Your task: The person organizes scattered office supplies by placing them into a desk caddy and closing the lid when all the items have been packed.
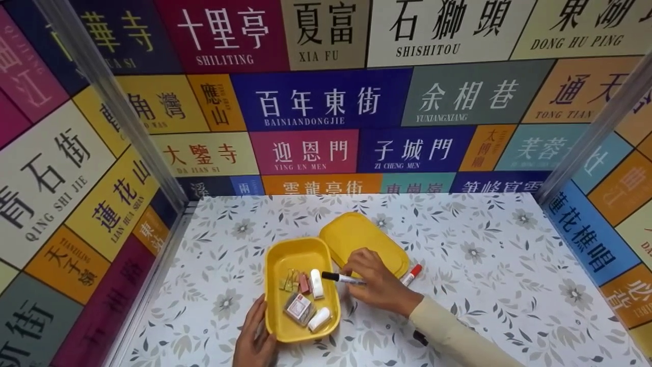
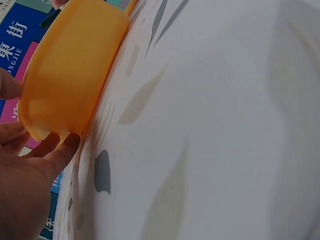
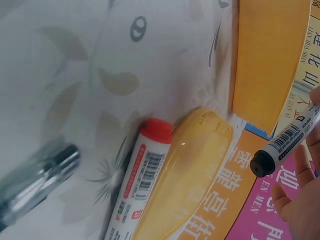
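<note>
An open yellow plastic box point(image 1: 272, 255) stands on the table. My left hand point(image 1: 254, 334) grips its near left corner, fingers along the side and thumb at the rim; in the left wrist view the fingertips point(image 2: 72, 142) press the box wall. My right hand point(image 1: 374, 283) pinches a white marker point(image 3: 290, 137) with a black cap, whose capped end reaches over the box's right rim. Inside the box lie gold wire-handled clips point(image 1: 289, 281), a small pink object point(image 1: 304, 283), two white rounded objects point(image 1: 317, 284) and a small labelled clear case point(image 1: 299, 309).
The yellow lid point(image 1: 351, 234) lies behind the box at the right, partly behind my right hand. A red-capped marker point(image 1: 411, 275) lies against it. Under my right forearm shows a black-ended object point(image 1: 420, 337). Sign-printed panels point(image 1: 321, 99) enclose the flower-patterned table point(image 1: 473, 295).
</note>
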{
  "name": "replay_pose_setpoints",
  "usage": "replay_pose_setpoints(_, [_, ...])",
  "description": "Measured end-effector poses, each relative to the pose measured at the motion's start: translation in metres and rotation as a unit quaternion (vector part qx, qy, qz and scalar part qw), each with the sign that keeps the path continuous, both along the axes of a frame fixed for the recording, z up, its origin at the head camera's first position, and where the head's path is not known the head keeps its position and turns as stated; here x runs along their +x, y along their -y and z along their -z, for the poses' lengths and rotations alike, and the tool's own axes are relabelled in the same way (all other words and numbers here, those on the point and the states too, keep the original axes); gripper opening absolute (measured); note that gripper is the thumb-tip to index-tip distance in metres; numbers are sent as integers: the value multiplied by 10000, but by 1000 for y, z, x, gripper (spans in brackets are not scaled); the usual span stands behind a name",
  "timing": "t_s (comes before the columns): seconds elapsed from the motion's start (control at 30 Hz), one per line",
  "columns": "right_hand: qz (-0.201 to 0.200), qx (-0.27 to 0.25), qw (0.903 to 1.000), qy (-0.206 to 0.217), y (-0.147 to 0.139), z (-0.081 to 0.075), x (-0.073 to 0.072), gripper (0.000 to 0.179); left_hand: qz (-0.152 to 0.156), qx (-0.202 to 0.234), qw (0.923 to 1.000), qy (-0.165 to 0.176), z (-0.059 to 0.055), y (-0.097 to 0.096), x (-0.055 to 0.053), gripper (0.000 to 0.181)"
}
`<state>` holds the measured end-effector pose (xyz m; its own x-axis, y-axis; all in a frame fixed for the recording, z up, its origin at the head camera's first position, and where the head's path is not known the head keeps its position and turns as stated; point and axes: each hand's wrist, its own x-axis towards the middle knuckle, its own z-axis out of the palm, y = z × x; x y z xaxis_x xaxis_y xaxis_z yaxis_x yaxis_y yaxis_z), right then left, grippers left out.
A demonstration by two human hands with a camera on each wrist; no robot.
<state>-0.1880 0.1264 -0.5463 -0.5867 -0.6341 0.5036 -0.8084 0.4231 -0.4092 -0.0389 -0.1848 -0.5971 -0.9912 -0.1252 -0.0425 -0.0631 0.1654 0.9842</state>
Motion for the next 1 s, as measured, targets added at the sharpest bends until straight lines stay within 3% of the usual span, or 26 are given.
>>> replay_pose_setpoints(0.17, [63,73,9999,76,9,-6,-5,26,-24,8,10000,55,0,0,0,70])
replay_pose_setpoints(0.63, [-353,-138,9984,-409,31,-11,-17,23,-14,38,10000,-64,2,0,0,71])
replay_pose_setpoints(1.0, [-484,42,9983,-331,50,-23,-18,24,45,58,9999,-77,2,0,0,68])
